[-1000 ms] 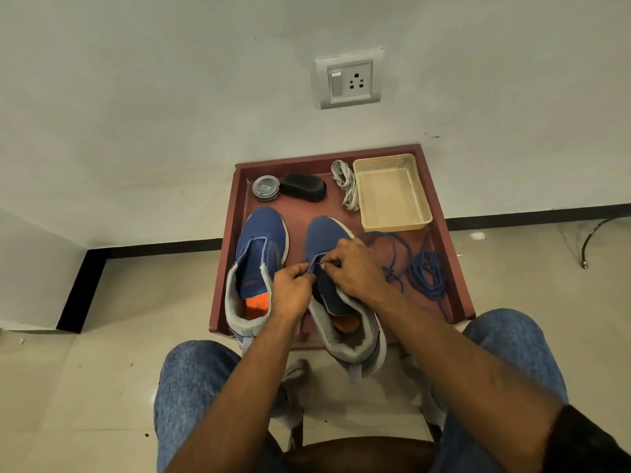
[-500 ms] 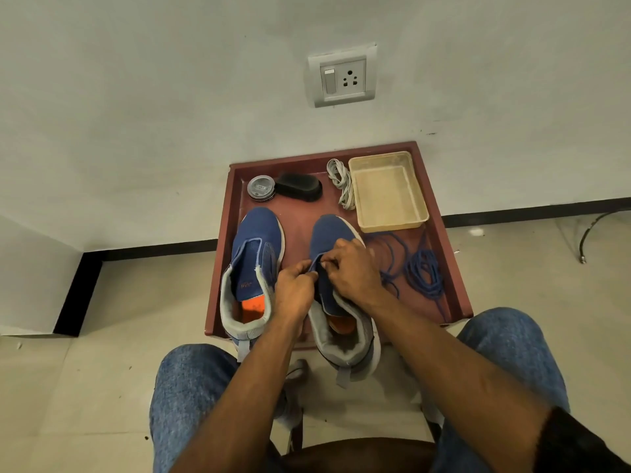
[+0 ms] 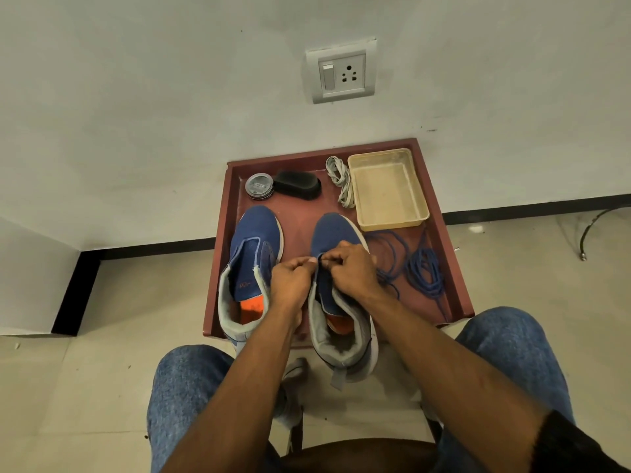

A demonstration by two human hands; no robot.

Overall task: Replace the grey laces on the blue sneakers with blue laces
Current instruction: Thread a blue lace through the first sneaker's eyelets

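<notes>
Two blue sneakers stand on a dark red tray (image 3: 218, 254). The left sneaker (image 3: 254, 247) has no lace. On the right sneaker (image 3: 333, 233), both hands meet at the eyelets near the toe. My left hand (image 3: 292, 279) pinches the shoe's left eyelet edge. My right hand (image 3: 351, 268) pinches the blue lace (image 3: 396, 257) there, and that lace trails off to the right. A second coil of blue lace (image 3: 426, 271) lies at the tray's right side. The grey laces (image 3: 339, 180) lie bundled at the back.
A beige plastic tray (image 3: 387, 189) sits at the back right of the red tray. A round tin (image 3: 259, 186) and a black brush (image 3: 298, 184) lie at the back left. Behind is a wall with a socket (image 3: 343, 73). My knees in jeans flank the tray's near edge.
Both hands stay at the right sneaker's front eyelets with small finger movements. The camera view has shifted slightly.
</notes>
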